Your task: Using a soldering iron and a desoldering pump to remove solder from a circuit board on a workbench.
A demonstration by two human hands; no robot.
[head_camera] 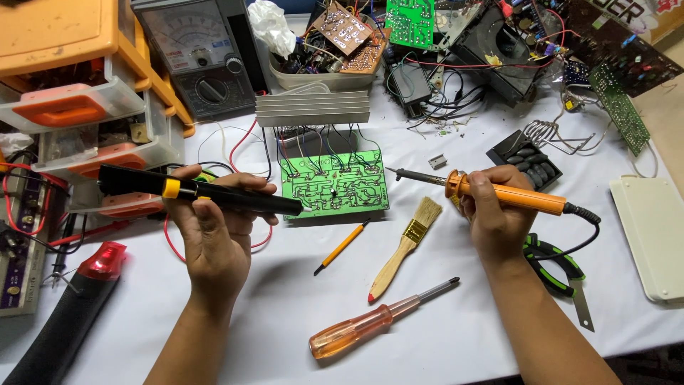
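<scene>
**Two tools aimed inward at the green board**

Our left grip (214,214) is closed around a black desoldering pump (192,191) with a yellow band, fingers wrapped over the barrel and thumb underneath. The pump's long axis runs nearly level, from upper left down to the right, and its nozzle end reaches the left edge of the green circuit board (335,182), touching or just over it; we cannot tell which.

Our right grip (491,207) is closed on the orange handle of a soldering iron (484,188), held pen-fashion just behind the collar. Its axis also lies close to level, the metal tip pointing left and slightly up, ending just off the board's right edge, apart from it. The black cord trails away to the right.

So the board lies between the two grips, right of the left one and left of the right one, flat on the white surface (456,342), copper side up. The left tool is the nearer to it. Wires run from the board's far edge toward a finned aluminium heatsink (312,108) behind it.

Nearer us, between the forearms, lie a yellow pencil-like probe (342,247), a small wooden brush (406,246) and an amber-handled screwdriver (370,324). Green-handled pliers (556,264) sit under the right wrist, and an analogue multimeter (199,57) stands at the back left.
</scene>
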